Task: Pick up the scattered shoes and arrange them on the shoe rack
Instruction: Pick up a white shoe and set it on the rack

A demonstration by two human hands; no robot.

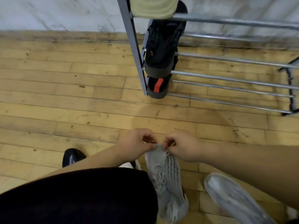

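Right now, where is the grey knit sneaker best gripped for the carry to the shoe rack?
At its top end, from above, where the left hand and right hand pinch it from either side. The grey knit sneaker hangs lengthwise below them, laces toward the camera, so that edge is probably the handiest hold.

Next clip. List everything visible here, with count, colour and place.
shoe rack: 1, grey frame, metal rails, upper right by wall
black shoes: 2, black, rack's left end, one above the other
pale yellow item: 1, top of rack, cut off by the picture's edge
grey knit sneaker: 1, light grey, bottom centre
grey shoe: 1, light grey, floor, lower right
black trainer: 1, floor, lower left, partly behind forearm
floor: 1, tan wood
wall: 1, white, top
left hand: pinches sneaker's edge
right hand: pinches sneaker's edge
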